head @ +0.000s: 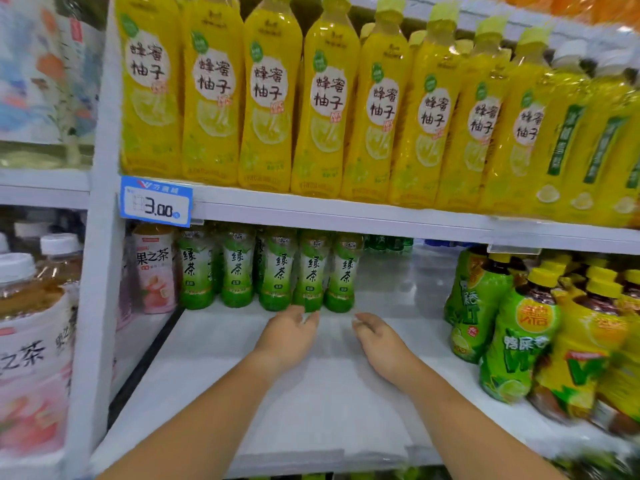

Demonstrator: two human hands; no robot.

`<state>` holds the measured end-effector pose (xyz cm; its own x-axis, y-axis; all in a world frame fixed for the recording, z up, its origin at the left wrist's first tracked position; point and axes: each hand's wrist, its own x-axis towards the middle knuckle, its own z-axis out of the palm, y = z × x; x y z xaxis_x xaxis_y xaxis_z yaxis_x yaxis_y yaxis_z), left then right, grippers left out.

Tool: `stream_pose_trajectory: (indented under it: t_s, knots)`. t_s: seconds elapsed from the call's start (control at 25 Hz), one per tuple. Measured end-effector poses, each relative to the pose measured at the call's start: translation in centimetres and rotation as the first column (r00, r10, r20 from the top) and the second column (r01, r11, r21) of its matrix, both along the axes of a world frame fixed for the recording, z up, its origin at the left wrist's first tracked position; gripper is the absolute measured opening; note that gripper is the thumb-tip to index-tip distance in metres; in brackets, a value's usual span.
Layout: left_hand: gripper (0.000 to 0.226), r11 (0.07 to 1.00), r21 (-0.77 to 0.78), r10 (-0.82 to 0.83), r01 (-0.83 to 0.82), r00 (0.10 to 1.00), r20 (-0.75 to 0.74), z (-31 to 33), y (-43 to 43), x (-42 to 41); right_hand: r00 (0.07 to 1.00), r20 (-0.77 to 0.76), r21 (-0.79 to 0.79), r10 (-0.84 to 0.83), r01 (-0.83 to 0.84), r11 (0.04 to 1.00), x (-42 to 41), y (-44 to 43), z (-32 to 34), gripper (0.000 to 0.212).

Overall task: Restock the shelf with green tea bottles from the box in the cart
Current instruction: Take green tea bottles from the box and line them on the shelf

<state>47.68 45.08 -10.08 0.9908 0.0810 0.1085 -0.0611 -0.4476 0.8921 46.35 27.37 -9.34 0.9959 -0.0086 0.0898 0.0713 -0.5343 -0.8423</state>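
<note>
Stocking shelf: a wide bare white board sits in front of the row, with an open gap to its right. Best bet is to finish the back line rightward first, then build forward in straight files.
Green tea bottles: five stand across the front line at the back-left of this lower shelf, with more tucked behind. They're upright and shoulder to shoulder, between a pink peach tea bottle and the gap. Square them up and turn every label out before adding more.
Left hand: empty, fingers loosely spread, tips right at the base of the fourth bottle. Touching or not, I cannot tell.
Right hand: empty too, fingers relaxed and slightly bent, just in front of the fifth bottle's base. A flat nudge low on the base should slide it without tipping.
Box and cart: not in view. The next load means a reach away from the shelf, one bottle per hand, gripped at the waist.
Fifth bottle: slim and waisted, brownish tea showing near the neck, a green-and-white sleeve deepening to dark green at the foot. The cap is hidden under the shelf edge above.
Label: two dark brush characters, stacked on white.
</note>
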Motion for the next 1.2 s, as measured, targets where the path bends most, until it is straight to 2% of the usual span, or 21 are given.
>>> stream_pose_trajectory:
  t_s: [0.12,0.24,0.52,0.68,0.96,1.08,1.2]
  knots:
    - [0.042,1.0,0.026,0.001,0.0,0.999,-0.048,1.0,0.5,-2.0,0.995,-0.095,0.016,-0.012,0.014,1.0,-2.2,-0.4,0.5,0.041]
    - [0.05,0.998,0.047,-0.024,0.03,0.992,-0.123,2.3,1.1,-3.7,0.982,-0.19,0.028,-0.019,0.025,0.999,-4.5,-0.9,1.1,0.042]
    - [0.055,0.991,0.045,-0.094,0.123,0.909,-0.406,6.4,1.5,-10.4,0.905,-0.421,0.1,-0.059,0.111,0.989,-11.6,-1.5,5.9,0.04]
    - [0.051,0.994,-0.001,-0.099,0.11,0.887,-0.451,11.2,0.2,-16.3,0.89,-0.453,0.112,-0.046,0.108,0.988,-16.5,-2.1,10.8,0.04]
    - [0.049,0.972,-0.068,-0.228,0.224,0.845,-0.483,22.2,-2.2,-27.4,0.841,-0.536,0.146,-0.076,0.181,0.973,-28.3,-4.6,21.6,0.045]
    - [0.047,0.935,-0.13,-0.348,0.331,0.773,-0.53,24.4,-5.1,-30.8,0.798,-0.568,0.134,-0.201,0.33,0.934,-34.3,-7.1,23.6,0.046]
    - [0.046,0.92,-0.144,-0.385,0.363,0.778,-0.496,25.0,-6.9,-32.1,0.803,-0.545,0.084,-0.241,0.339,0.937,-36.4,-8.5,24.3,0.047]
